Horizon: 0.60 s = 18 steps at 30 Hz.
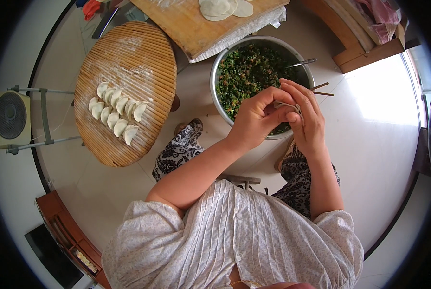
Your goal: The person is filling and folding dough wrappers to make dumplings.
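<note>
Above the near right part of a metal bowl (214, 85), my left hand (257, 117) and my right hand (309, 115) meet around a folded dumpling wrapper (297, 107). Fingers of both hands press its edge, and most of it is hidden by them. Chopped green filling (251, 72) with reddish-brown bits lies in the bowl. A metal spoon (303, 63) leans on the bowl's right rim, and a pair of chopsticks (323, 94) sticks out past the rim behind my right hand. Whether any filling is inside the wrapper I cannot tell.
Two rows of folded dumplings (116, 101) rest on a floured round slatted tray (143, 47) at left. Round wrappers (219, 9) lie on a wooden board (186, 29) beyond the bowl. A box fan (9, 115) stands far left, wooden furniture (367, 54) at upper right.
</note>
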{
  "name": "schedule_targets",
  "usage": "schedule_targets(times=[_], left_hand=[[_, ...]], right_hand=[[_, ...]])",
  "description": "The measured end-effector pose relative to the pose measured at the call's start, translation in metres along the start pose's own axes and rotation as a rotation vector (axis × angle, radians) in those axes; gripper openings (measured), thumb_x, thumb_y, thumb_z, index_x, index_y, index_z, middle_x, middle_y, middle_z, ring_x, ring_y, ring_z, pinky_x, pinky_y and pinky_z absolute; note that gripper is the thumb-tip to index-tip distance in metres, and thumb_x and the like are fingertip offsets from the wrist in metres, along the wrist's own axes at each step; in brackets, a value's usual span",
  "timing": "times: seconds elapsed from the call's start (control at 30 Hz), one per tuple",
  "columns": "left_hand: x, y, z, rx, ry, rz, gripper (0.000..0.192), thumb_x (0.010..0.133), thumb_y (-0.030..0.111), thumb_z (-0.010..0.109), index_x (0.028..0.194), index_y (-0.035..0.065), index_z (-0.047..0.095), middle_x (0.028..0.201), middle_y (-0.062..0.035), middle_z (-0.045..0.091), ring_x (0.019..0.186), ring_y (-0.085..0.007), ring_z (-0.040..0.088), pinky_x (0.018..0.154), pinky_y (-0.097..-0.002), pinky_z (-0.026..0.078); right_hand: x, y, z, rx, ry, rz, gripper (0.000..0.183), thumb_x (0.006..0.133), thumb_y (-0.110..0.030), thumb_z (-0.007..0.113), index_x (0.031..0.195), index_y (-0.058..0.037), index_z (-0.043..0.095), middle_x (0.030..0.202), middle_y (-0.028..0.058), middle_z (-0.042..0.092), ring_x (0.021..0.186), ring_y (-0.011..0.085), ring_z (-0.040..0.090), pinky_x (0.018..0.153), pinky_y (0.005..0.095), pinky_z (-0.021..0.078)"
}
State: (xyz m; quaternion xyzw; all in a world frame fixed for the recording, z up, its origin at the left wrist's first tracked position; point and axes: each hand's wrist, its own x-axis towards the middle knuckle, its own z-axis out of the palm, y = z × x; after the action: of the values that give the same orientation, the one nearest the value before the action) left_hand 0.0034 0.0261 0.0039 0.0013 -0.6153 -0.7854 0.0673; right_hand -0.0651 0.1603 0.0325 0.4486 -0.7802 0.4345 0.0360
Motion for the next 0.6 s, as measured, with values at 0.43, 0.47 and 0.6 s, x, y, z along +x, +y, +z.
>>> schedule_targets(times=[0.43, 0.47, 0.6], left_hand=[[-0.010, -0.012, 0.029, -1.173, -0.200, -0.349, 0.038, 0.094, 0.035, 0.035, 0.117, 0.0078, 0.048, 0.112, -0.0087, 0.056, 0.100, -0.0191, 0.055, 0.092, -0.0354, 0.038], [-0.010, -0.010, 0.030, -1.175, -0.200, -0.347, 0.038, 0.094, 0.035, 0.035, 0.117, 0.0078, 0.048, 0.112, -0.0087, 0.056, 0.100, -0.0191, 0.055, 0.092, -0.0354, 0.038], [-0.008, -0.006, 0.027, -1.099, -0.115, -0.292, 0.040, 0.095, 0.036, 0.034, 0.120, 0.0080, 0.047, 0.112, -0.0068, 0.056, 0.096, -0.0160, 0.053, 0.088, -0.0327, 0.040]], right_hand=[[-0.001, -0.001, -0.005, -0.226, 0.174, -0.087, 0.024, 0.092, -0.018, 0.044, 0.089, -0.0036, 0.063, 0.098, 0.0083, 0.065, 0.100, 0.0230, 0.060, 0.100, 0.0427, 0.0323], [-0.002, -0.001, -0.005, -0.215, 0.176, -0.079, 0.026, 0.093, -0.019, 0.043, 0.093, -0.0027, 0.063, 0.101, 0.0088, 0.065, 0.103, 0.0232, 0.059, 0.101, 0.0430, 0.0313], [-0.001, 0.003, 0.000, -0.227, 0.152, -0.095, 0.033, 0.093, -0.028, 0.044, 0.103, -0.0021, 0.061, 0.114, 0.0107, 0.059, 0.114, 0.0246, 0.051, 0.101, 0.0424, 0.0307]])
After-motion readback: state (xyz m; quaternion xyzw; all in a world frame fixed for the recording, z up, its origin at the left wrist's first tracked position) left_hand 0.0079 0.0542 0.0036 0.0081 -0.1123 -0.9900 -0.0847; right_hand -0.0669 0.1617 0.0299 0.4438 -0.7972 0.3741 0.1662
